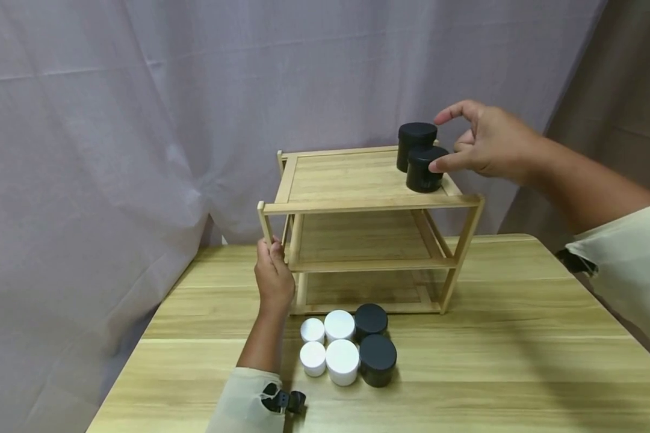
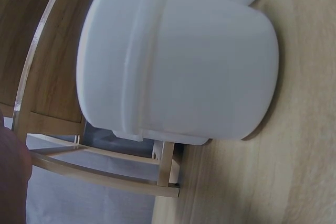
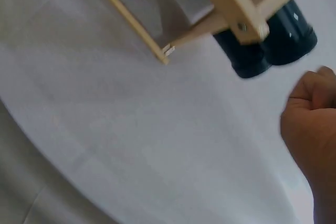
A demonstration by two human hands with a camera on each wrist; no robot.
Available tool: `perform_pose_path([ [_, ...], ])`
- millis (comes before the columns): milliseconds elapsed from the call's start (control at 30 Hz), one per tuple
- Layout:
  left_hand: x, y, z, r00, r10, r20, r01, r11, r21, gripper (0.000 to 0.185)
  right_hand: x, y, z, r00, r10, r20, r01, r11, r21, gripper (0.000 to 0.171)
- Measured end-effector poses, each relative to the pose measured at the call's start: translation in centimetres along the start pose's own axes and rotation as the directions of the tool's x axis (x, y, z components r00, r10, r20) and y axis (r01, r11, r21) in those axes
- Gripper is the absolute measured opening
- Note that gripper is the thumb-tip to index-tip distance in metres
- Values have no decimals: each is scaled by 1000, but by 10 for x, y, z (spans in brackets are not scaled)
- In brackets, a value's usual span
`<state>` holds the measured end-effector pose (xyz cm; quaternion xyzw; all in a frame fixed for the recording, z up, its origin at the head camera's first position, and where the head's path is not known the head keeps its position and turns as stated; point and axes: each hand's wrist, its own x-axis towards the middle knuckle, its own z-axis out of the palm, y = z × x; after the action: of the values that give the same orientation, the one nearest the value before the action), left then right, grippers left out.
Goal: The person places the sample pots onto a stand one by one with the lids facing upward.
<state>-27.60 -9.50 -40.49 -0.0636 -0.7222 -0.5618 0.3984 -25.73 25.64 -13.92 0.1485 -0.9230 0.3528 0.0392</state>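
A three-tier wooden shelf [image 1: 357, 204] stands on the table. Two black jars sit at the right end of its top tier, a rear one [image 1: 416, 139] and a front one [image 1: 424, 173]. My right hand [image 1: 442, 143] hovers beside them with the fingers spread; the thumb touches the front jar's lid and the index finger reaches over the rear jar. In the right wrist view the black jars [image 3: 273, 45] appear past the shelf frame [image 3: 231, 9]. My left hand [image 1: 273, 273] grips the shelf's front left post.
On the wooden table [image 1: 520, 361] in front of the shelf stand two small white jars [image 1: 312, 344], two larger white jars [image 1: 341, 346] and two black jars [image 1: 376, 346]. A white jar [image 2: 178, 61] fills the left wrist view. A grey curtain hangs behind.
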Motion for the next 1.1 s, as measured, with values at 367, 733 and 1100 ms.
perform_pose_path([
  [367, 1, 4, -2, 1000, 0, 4, 0, 1000, 12, 23, -20, -9, 37, 982, -181, -56, 189, 962, 198, 78],
  [733, 2, 2, -2, 1000, 11, 15, -11, 1000, 1, 23, -34, -14, 65, 965, -259, -49, 263, 931, 253, 72],
  [1100, 2, 3, 1, 1000, -4, 28, 4, 1000, -2, 23, -47, 0, 87, 950, -313, 9, 293, 900, 324, 73],
])
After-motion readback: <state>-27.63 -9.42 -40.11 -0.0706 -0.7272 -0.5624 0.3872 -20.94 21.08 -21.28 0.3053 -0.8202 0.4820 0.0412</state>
